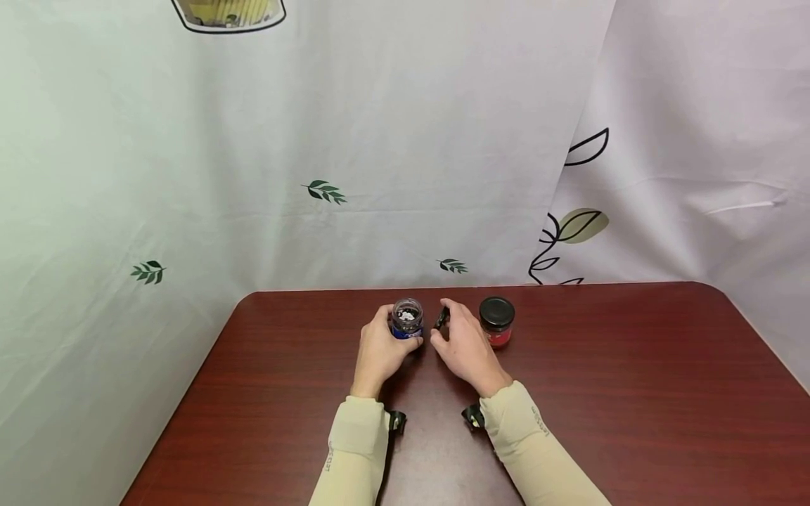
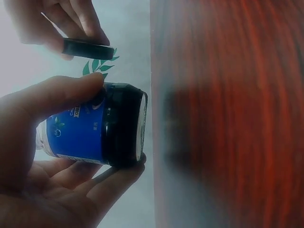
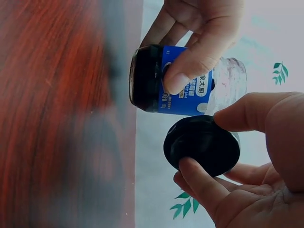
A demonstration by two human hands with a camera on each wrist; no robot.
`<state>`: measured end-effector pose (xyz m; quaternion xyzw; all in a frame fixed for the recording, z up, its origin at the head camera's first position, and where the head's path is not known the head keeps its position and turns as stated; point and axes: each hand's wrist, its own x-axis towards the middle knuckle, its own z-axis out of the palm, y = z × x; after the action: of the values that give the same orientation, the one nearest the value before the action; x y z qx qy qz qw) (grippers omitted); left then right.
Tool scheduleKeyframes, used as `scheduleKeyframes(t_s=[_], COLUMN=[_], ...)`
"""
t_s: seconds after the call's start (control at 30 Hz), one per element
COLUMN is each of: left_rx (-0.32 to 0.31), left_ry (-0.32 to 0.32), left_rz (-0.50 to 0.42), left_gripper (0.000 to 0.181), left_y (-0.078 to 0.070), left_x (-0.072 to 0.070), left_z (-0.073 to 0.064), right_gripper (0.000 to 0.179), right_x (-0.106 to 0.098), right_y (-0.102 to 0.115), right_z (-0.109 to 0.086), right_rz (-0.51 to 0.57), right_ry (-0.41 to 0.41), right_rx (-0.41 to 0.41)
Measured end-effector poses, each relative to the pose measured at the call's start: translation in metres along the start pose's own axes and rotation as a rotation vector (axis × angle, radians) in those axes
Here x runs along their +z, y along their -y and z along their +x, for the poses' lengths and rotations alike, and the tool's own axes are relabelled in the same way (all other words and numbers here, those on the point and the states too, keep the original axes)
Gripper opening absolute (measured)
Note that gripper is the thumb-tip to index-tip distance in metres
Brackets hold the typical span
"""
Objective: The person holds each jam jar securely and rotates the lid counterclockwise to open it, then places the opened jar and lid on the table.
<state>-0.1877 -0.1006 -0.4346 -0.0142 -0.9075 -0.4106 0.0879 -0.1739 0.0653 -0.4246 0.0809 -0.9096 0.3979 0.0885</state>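
Observation:
My left hand [image 1: 382,349] grips a glass jam jar [image 1: 408,325] with a blue label, its mouth uncovered and dark jam inside. In the left wrist view the jar [image 2: 80,128] has the thumb on one side and fingers around the other, and its base is off the table. Just to the right, my right hand [image 1: 465,344] pinches a round black lid [image 1: 441,318] by its rim, apart from the jar. The lid [image 3: 202,145] is tilted beside the jar [image 3: 185,85] in the right wrist view.
A second jar [image 1: 497,322] with a black lid and red label stands on the table close to the right hand's outer side. The reddish-brown wooden table [image 1: 607,393] reaches back to a pale leaf-printed curtain [image 1: 411,126].

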Motion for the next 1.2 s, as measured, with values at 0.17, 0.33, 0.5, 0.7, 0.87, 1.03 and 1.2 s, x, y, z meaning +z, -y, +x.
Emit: scheduleKeyframes(t_s=[0.17, 0.33, 0.5, 0.7, 0.87, 1.03, 1.2], left_rx=[-0.008, -0.007, -0.010, -0.012, -0.016, -0.019, -0.032], left_ry=[0.008, 0.012, 0.021, 0.027, 0.031, 0.035, 0.043], left_rz=[-0.007, -0.010, -0.018, -0.025, -0.024, -0.028, -0.029], left_gripper=[0.066, 0.065, 0.066, 0.066, 0.066, 0.065, 0.066], left_y=[-0.0005, 0.0000, 0.0006, 0.0015, 0.0016, 0.0016, 0.0012], left_x=[0.0002, 0.0012, 0.0023, 0.0030, 0.0030, 0.0025, 0.0016], left_z=[0.0004, 0.0012, 0.0015, 0.0011, 0.0010, 0.0002, -0.0008], right_gripper=[0.059, 0.059, 0.060, 0.060, 0.060, 0.061, 0.061], right_x=[0.0006, 0.0007, 0.0011, 0.0022, 0.0029, 0.0032, 0.0044], right_y=[-0.0016, -0.0026, -0.0041, -0.0066, -0.0075, -0.0084, -0.0094], right_z=[0.0006, 0.0005, 0.0012, 0.0021, 0.0025, 0.0023, 0.0022], right_rz=[-0.010, -0.017, -0.029, -0.036, -0.043, -0.031, -0.030], right_ry=[0.005, 0.021, 0.035, 0.047, 0.066, 0.090, 0.118], right_rx=[-0.001, -0.002, -0.007, -0.014, -0.006, 0.008, 0.014])
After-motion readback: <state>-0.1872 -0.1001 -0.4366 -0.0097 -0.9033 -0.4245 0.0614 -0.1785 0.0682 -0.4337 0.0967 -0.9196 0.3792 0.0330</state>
